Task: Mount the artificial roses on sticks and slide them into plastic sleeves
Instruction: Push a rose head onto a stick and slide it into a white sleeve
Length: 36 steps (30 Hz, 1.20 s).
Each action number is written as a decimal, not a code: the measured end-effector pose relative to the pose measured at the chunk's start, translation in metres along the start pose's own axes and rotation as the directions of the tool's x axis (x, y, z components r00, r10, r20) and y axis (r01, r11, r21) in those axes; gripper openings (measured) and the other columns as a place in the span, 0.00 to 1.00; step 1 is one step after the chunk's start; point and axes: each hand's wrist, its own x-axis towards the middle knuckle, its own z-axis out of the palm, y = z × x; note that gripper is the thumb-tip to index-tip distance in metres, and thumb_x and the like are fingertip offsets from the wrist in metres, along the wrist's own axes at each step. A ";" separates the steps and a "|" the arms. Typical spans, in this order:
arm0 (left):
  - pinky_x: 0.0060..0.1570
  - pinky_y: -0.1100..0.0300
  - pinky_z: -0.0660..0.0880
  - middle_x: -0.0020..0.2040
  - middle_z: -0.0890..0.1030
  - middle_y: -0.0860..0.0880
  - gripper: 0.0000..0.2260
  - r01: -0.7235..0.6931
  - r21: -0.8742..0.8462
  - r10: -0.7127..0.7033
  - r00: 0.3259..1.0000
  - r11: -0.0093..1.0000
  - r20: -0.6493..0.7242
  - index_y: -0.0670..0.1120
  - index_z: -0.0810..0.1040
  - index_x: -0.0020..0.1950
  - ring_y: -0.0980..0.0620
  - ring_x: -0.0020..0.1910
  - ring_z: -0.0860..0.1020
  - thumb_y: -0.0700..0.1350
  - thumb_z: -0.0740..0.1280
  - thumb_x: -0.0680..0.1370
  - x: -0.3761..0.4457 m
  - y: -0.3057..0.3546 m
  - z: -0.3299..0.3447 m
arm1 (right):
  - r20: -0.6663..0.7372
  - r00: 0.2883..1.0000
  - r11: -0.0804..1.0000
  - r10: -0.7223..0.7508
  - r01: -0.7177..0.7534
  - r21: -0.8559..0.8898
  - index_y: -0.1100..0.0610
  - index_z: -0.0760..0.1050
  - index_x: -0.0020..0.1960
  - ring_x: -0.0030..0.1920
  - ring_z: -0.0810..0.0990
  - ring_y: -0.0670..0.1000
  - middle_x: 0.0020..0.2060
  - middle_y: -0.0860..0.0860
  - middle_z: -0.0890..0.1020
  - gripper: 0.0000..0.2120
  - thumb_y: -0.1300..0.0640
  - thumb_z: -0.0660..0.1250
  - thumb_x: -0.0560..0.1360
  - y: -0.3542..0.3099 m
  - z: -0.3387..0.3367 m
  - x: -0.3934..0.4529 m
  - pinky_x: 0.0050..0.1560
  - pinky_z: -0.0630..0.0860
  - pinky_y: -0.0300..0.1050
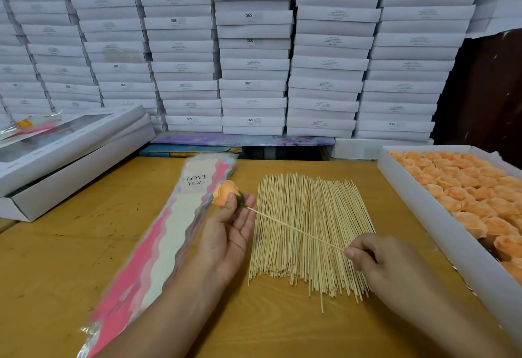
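Observation:
My left hand (230, 226) holds an orange artificial rose (224, 192) between thumb and fingers, palm up, above the table. A thin wooden stick (296, 229) runs from the rose's green base down to my right hand (381, 261), which pinches its lower end. Below them lies a spread pile of sticks (308, 233). A stack of plastic sleeves (166, 233) printed "LOVE YOU" in pink and cream lies to the left of my left hand. A white box of orange roses (463, 193) stands at the right.
The wooden table (70, 258) carries stacked white flat boxes (67, 154) at the far left, one with a finished sleeved rose (25, 126) on top. A wall of white boxes (254, 46) rises behind the table.

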 end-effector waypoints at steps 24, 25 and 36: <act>0.45 0.60 0.81 0.45 0.87 0.44 0.06 0.019 0.010 -0.019 0.999 1.000 -0.031 0.41 0.79 0.54 0.53 0.43 0.86 0.39 0.63 0.82 -0.004 -0.003 0.002 | -0.017 1.000 1.000 0.001 -0.001 0.021 0.48 0.77 0.35 0.32 0.76 0.40 0.30 0.37 0.79 0.11 0.52 0.71 0.76 -0.001 0.000 -0.001 0.33 0.69 0.33; 0.44 0.60 0.82 0.45 0.87 0.45 0.06 0.019 0.012 -0.019 0.999 1.000 -0.029 0.41 0.79 0.54 0.53 0.42 0.86 0.39 0.63 0.82 -0.004 -0.003 0.002 | -0.015 1.000 1.000 0.007 -0.006 0.022 0.49 0.78 0.35 0.32 0.76 0.40 0.30 0.37 0.79 0.11 0.52 0.71 0.77 0.000 0.001 -0.001 0.32 0.68 0.34; 0.39 0.61 0.83 0.45 0.87 0.43 0.04 -0.001 0.105 0.005 0.999 0.995 -0.040 0.42 0.80 0.51 0.52 0.42 0.87 0.40 0.67 0.80 -0.002 0.009 0.005 | 0.214 0.976 0.989 -0.035 0.002 0.151 0.46 0.80 0.36 0.29 0.74 0.44 0.31 0.49 0.81 0.12 0.52 0.67 0.78 -0.008 0.000 -0.004 0.34 0.71 0.41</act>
